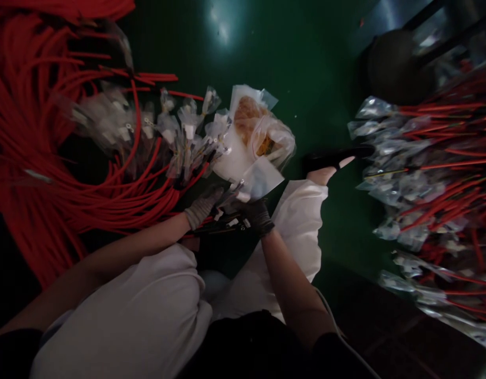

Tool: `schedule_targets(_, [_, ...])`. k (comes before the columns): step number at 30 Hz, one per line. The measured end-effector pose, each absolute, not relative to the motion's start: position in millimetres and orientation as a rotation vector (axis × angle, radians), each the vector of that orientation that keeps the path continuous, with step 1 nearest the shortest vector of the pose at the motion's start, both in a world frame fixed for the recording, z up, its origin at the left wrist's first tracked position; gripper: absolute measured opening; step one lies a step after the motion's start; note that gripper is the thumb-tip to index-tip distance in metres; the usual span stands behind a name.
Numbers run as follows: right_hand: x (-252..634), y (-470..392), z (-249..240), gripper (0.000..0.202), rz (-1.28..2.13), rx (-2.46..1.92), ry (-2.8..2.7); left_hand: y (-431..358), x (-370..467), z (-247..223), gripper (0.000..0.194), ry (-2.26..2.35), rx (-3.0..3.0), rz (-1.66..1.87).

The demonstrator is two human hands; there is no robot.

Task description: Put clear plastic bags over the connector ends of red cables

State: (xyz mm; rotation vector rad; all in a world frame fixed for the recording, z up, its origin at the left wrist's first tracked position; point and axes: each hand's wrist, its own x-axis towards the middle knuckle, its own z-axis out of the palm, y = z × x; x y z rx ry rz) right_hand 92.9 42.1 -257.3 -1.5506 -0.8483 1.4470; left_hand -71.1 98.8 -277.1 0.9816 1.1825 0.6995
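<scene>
My left hand [205, 204], in a grey glove, is closed beside the end of a bundle of red cables [148, 202]. What lies between its fingers is too dark to make out. My right hand [259, 217], gloved too, closes on the lower edge of a clear plastic bag [262, 179], which points up and away to the right. Wires and a white piece show at the bag's near end, between both hands. Below them lie dark cable ends with small white connectors [232, 223].
Beyond my hands, an open plastic bag [280, 139] holds tan and yellow small items. Bagged cable ends [187, 129] lie to its left, by large red cable coils [25, 105]. More bagged red cables [420, 168] lie at right, near a dark round base [400, 68] on the green floor [317, 68].
</scene>
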Motion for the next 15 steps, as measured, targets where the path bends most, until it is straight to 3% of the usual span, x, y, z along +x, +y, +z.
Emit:
schedule_targets(4, [99.6,41.8,-247.1,0.028,1.401,-1.517,-0.815,97.9,-69.2,-267.7,0.039,1.066,0.935,0.765])
schedule_targets(8, [89.3,45.4,-253.6,0.028,1.398,-1.619,-0.979,97.1,-73.8,-271.9,0.038,1.237,0.922,0.662])
schedule_targets(12, [82.5,48.2,-257.5,0.048,1.588,-1.342,-0.897,106.5,-83.3,-280.5,0.033,1.143,0.985,0.386])
schedule_targets(15, [80.2,50.1,-257.7,0.047,1.679,-1.314,-0.968,121.0,-90.4,-278.1,0.023,1.023,1.120,0.211])
